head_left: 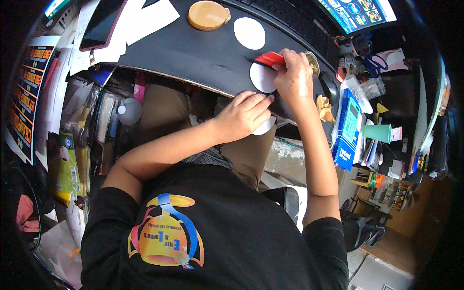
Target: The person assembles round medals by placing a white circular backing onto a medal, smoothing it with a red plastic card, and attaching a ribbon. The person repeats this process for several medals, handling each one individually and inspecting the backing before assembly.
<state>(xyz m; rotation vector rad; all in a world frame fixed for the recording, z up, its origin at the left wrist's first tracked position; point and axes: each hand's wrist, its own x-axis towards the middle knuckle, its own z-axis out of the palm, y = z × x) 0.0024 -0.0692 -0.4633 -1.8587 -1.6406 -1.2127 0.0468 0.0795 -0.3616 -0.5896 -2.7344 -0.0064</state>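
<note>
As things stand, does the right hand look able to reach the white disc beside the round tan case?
Probably yes: bare black desk lies between the right hand and that white disc, though the flat red piece in hand may hinder grasping.

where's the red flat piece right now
In the head view, the red flat piece is above and just right of centre, held in the right hand at the far edge of a white disc.

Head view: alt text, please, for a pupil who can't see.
A person's right hand holds a flat red tool at a white disc on a black desk; the left hand is at the near edge, beside a second disc. A third disc and a tan round piece lie beyond.
</note>
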